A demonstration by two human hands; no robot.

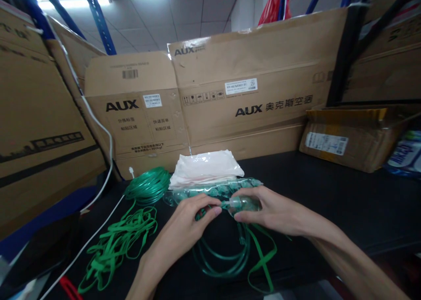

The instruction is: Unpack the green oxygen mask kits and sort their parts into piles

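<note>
My right hand [271, 205] grips a clear greenish plastic mask [247, 204], its narrow end turned to the left. Against that end my left hand [194, 216] pinches a small clear connector, with green material partly hidden behind its fingers. Below both hands a loop of clear green tubing [226, 273] lies on the black tabletop, and a flat green strap [263, 261] trails to its right. Just behind them stretches a row of similar green plastic pieces [212, 189], in front of a stack of white plastic packets [208, 166].
At the left lie a coil of green tubing [149, 186] and a tangle of green elastic strap [113, 245]. A white cable [108, 225] crosses there. Large cardboard panels [210, 111] wall off the back. An open carton [348, 137] and a blue package [406, 155] stand at the right.
</note>
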